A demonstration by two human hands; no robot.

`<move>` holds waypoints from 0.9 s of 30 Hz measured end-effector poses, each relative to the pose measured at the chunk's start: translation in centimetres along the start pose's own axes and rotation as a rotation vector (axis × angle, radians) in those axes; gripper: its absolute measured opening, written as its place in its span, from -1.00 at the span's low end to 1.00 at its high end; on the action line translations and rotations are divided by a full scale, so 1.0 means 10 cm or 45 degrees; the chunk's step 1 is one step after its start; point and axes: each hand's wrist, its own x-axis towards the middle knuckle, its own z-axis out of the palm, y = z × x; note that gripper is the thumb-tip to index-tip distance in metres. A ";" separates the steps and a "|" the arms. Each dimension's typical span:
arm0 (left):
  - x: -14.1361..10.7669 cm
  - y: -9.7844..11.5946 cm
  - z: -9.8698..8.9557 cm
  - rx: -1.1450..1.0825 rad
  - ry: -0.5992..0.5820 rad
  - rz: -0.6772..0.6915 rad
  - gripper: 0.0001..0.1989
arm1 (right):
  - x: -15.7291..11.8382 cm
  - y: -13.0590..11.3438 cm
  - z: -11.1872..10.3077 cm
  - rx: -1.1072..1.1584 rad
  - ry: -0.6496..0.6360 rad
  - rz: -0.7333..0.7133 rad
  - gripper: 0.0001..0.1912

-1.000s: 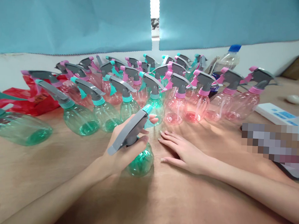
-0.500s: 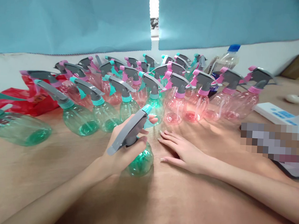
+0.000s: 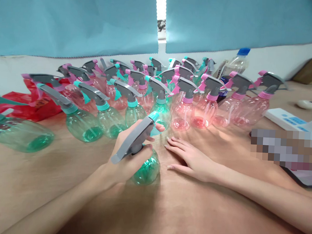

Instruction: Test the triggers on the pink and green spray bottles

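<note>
My left hand (image 3: 127, 157) is wrapped round the neck of a green spray bottle (image 3: 147, 169) with a grey and teal trigger head. The bottle's base rests on the wooden table (image 3: 192, 213), and its nozzle points away to the upper right. My fingers hide the bottle's collar. To the right, my right hand (image 3: 189, 157) lies palm down on the tabletop, fingers stretched out, holding nothing. Just beyond both hands stand another green spray bottle (image 3: 161, 113) and a pink spray bottle (image 3: 182, 113), part of a row.
Several more green and pink spray bottles crowd toward the wall. A red plastic bag (image 3: 48, 106) lies at left, near a green bottle (image 3: 21, 134). On the right are a white box (image 3: 286, 118), a blurred-out flat object (image 3: 287, 152), a white oval object (image 3: 305, 104) and a blue-capped bottle (image 3: 238, 62).
Almost nothing differs. The view has shifted very slightly; both hands and the held spray bottle keep their places.
</note>
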 end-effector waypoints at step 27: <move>-0.03 -0.03 -0.03 -0.049 0.030 0.002 -0.69 | 0.00 -0.01 -0.02 -0.037 -0.035 0.013 -0.27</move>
